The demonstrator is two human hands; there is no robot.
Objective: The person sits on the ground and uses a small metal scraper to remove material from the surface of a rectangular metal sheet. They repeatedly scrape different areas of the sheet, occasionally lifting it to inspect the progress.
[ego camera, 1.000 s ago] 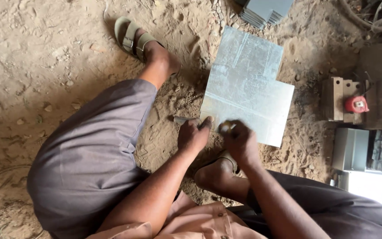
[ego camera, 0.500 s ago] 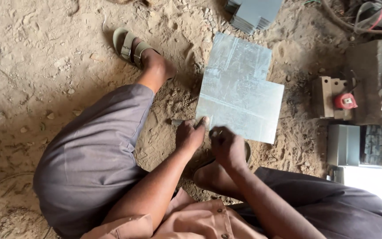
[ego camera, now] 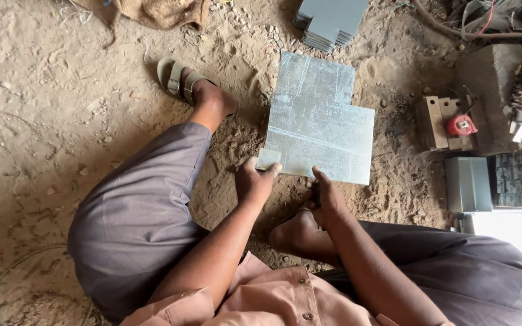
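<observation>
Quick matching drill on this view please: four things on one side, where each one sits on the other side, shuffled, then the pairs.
Things:
1. metal sheet
2. tape measure
3. sandal
4. stack of sheets

Places:
A. on the wooden block at the right
B. top edge of the view, on the sand
C. flat on the sand, near edge at both hands
D. on the outstretched foot

Pairs: 1-C, 2-A, 3-D, 4-B

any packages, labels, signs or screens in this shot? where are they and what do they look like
No packages, signs or screens show.
Round label: on the small red tape measure, on a wooden block at right; pale disc, too small to make out.
Notched grey metal sheet by both hands: scribed lines only, no label.
</observation>
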